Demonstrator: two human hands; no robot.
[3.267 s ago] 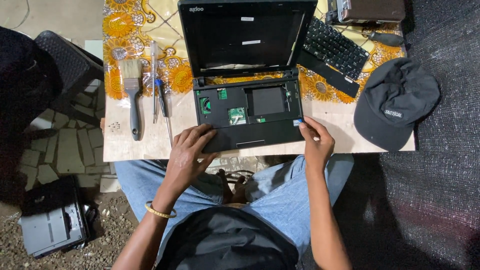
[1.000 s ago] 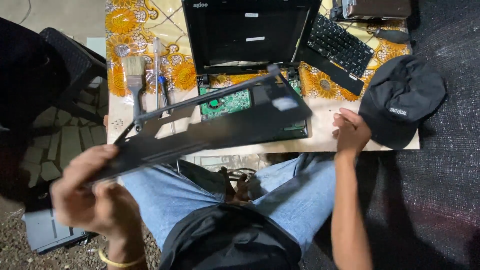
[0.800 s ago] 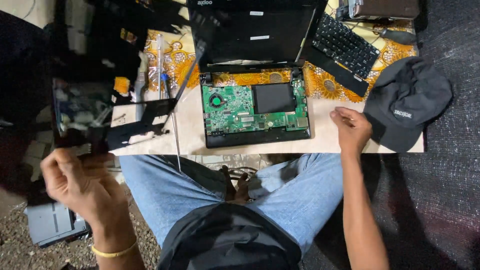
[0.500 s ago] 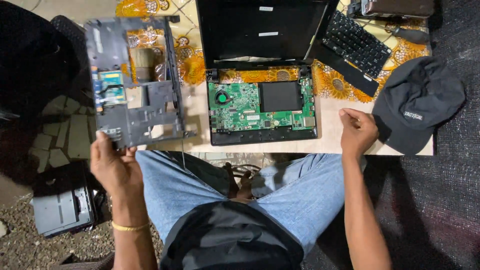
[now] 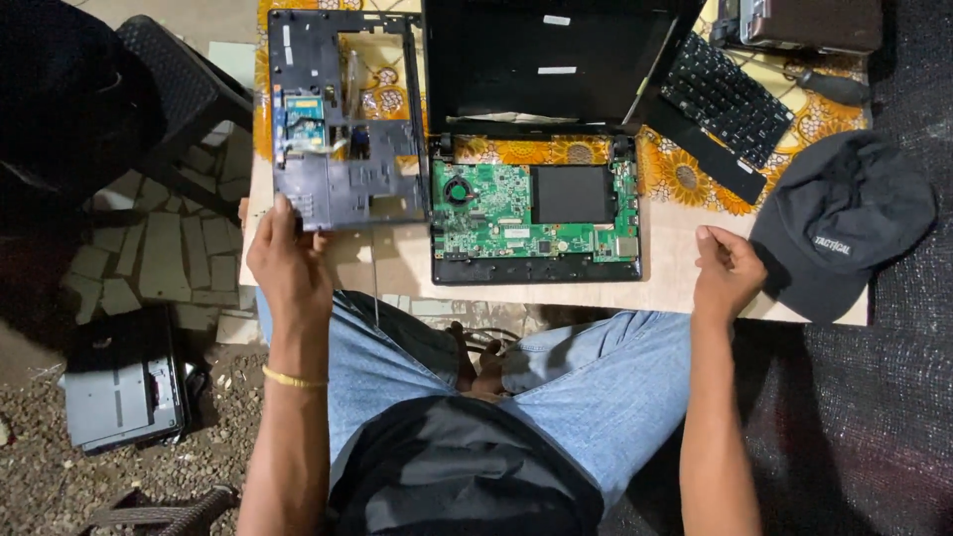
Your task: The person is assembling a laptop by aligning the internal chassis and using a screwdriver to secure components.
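An opened small laptop [image 5: 536,228] lies on the low table [image 5: 675,293], its green circuit board bare and its dark screen [image 5: 551,60] tilted back. To its left lies the removed dark top cover [image 5: 342,119], inner side up. My left hand [image 5: 288,263] grips that cover's near edge. My right hand [image 5: 727,270] rests as a loose fist on the table to the right of the laptop, holding nothing that I can see.
A loose black keyboard [image 5: 725,99] lies at the back right, with a dark cap [image 5: 839,223] beside it. A black plastic chair [image 5: 119,99] stands at left. A grey device [image 5: 119,382] lies on the gravel floor. A patterned orange cloth [image 5: 685,174] covers the table's back.
My left hand lifted the top cover off the laptop, swung it left and set it flat on the table's left side. The circuit board is now exposed. My right hand stayed by the laptop's right.
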